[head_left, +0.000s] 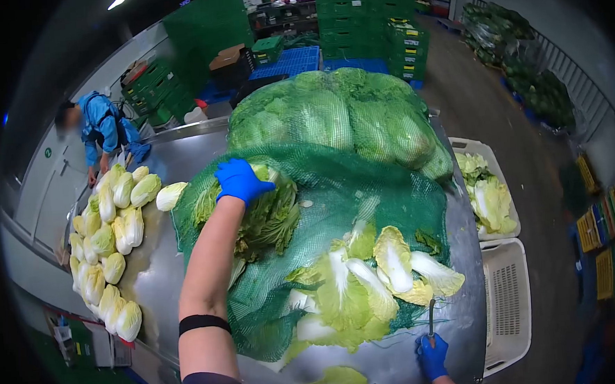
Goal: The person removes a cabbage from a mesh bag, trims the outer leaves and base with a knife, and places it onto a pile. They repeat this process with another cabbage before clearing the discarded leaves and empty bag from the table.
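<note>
My left hand [243, 181], in a blue glove, reaches forward over leafy napa cabbages [270, 208] lying on green mesh netting [335, 183]. Its fingers curl over the top of one cabbage, with the fingertips partly hidden. Low at the right, my right hand [433, 356], also gloved in blue, is closed around a knife [432, 316] whose slim, dark blade points upward. Between the hands, loose outer cabbage leaves [354, 290] lie on the netting and the metal table [379, 365].
Trimmed napa cabbages [105, 248] line the table's left side. Behind the netting sits a full mesh sack of cabbages [338, 117]. A white crate with leaves [488, 193] and another white crate [506, 300] stand at right. A co-worker in blue [106, 126] bends at far left.
</note>
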Demonstrator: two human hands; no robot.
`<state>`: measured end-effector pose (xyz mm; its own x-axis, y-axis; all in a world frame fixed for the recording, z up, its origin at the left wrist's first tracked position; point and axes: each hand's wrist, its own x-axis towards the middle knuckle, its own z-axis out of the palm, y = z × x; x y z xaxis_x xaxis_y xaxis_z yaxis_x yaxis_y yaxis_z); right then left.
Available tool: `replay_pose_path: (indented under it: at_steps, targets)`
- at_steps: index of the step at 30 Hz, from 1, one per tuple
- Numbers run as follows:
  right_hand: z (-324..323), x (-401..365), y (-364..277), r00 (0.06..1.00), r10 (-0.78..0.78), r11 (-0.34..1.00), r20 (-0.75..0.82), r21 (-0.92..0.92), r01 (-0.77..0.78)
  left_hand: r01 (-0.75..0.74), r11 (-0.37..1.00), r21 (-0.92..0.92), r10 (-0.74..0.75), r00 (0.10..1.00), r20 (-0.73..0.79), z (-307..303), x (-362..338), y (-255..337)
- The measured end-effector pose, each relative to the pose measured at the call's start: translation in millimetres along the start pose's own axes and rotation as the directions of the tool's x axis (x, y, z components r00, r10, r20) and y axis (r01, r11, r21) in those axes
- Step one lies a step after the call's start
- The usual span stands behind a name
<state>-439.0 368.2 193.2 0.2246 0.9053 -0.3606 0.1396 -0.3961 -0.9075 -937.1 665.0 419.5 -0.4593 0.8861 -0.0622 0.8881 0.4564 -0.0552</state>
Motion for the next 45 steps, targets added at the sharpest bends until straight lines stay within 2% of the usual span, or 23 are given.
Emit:
replay_pose_path:
  at_steps: [1,2,4,6,11,14,17,18,19,21,22,23,24,27,30,31,34,36,38,39,40,42,45]
  targets:
    - [-1,-1,2,0.998,0.058,0.998,0.009,0.038,-0.058,0.005,0.999,0.033,0.000,0.989,-0.148,15,4,-4]
    - [-3,3,2,0.994,0.105,0.991,0.020,0.077,-0.107,-0.002,1.000,0.030,0.007,0.988,-0.154,15,-2,1]
    - [-6,7,7,0.998,0.065,0.996,0.020,0.066,-0.066,0.120,0.992,-0.045,-0.123,0.990,-0.066,13,-18,10]
    - [-4,5,10,0.999,0.039,0.997,0.032,0.068,-0.041,0.132,0.991,0.025,-0.130,0.989,-0.075,24,-29,15]
    - [-5,4,14,0.990,-0.136,0.990,0.040,0.039,0.134,-0.032,0.998,-0.060,0.018,0.976,-0.217,32,-60,6]
    - [-6,7,31,0.996,-0.070,0.997,0.048,0.036,0.069,-0.127,0.990,-0.060,0.113,0.975,-0.189,15,-113,22]
    - [-6,5,12,0.996,-0.047,0.998,0.069,0.051,0.043,-0.459,0.828,-0.322,0.427,0.888,-0.171,1,-189,42]
    - [-10,4,3,0.991,-0.082,0.996,0.102,0.043,0.077,-0.521,0.724,-0.452,0.516,0.844,-0.145,-6,-220,56]
    - [-12,8,8,0.983,-0.141,0.982,0.121,0.143,0.124,-0.567,0.658,-0.495,0.601,0.792,-0.109,-6,-247,69]
    - [-27,16,4,0.974,0.046,0.926,0.224,0.357,-0.126,-0.622,0.540,-0.567,0.727,0.684,-0.057,6,-294,95]
    - [-37,9,-13,0.984,0.012,0.933,0.178,0.352,-0.075,-0.636,0.489,-0.597,0.776,0.629,-0.034,15,-316,110]
    - [-51,1,-29,0.988,-0.018,0.954,0.152,0.297,-0.028,-0.571,0.483,-0.664,0.795,0.604,0.059,20,-337,126]
    - [-64,-7,-37,0.993,-0.060,0.968,0.104,0.250,0.032,-0.571,0.414,-0.709,0.838,0.544,0.051,37,-352,140]
    - [-102,-30,-48,0.952,-0.306,0.948,0.016,0.094,0.304,-0.579,0.441,-0.686,0.845,0.525,0.100,96,-388,180]
    - [-139,-50,-38,0.981,-0.192,0.979,0.039,-0.062,0.194,-0.579,0.460,-0.674,0.832,0.547,0.098,151,-401,207]
    - [-146,-57,-35,0.985,-0.164,0.986,0.048,-0.027,0.165,-0.482,0.499,-0.720,0.817,0.539,0.205,148,-394,210]
    - [-140,-77,-47,0.996,-0.018,0.996,0.084,-0.084,0.025,-0.363,0.512,-0.779,0.808,0.510,0.293,153,-384,210]
    - [-131,-80,-48,0.992,0.050,0.998,0.119,0.022,-0.053,-0.323,0.549,-0.771,0.793,0.492,0.359,152,-377,211]
    - [-127,-77,-46,0.967,-0.212,0.977,0.138,0.023,0.211,-0.271,0.539,-0.797,0.799,0.465,0.382,159,-372,213]
    - [-125,-74,-47,0.927,-0.367,0.928,0.079,-0.030,0.370,-0.222,0.521,-0.824,0.804,0.454,0.385,162,-371,213]
    - [-127,-71,-49,0.929,-0.362,0.930,0.084,-0.032,0.365,-0.215,0.523,-0.825,0.801,0.454,0.390,165,-372,212]
    - [-130,-64,-56,0.974,-0.143,0.958,0.178,-0.223,0.181,-0.247,0.534,-0.809,0.797,0.467,0.383,167,-370,210]
    - [-119,-61,-59,0.951,-0.255,0.927,0.173,-0.237,0.292,-0.210,0.519,-0.828,0.799,0.464,0.383,169,-369,210]
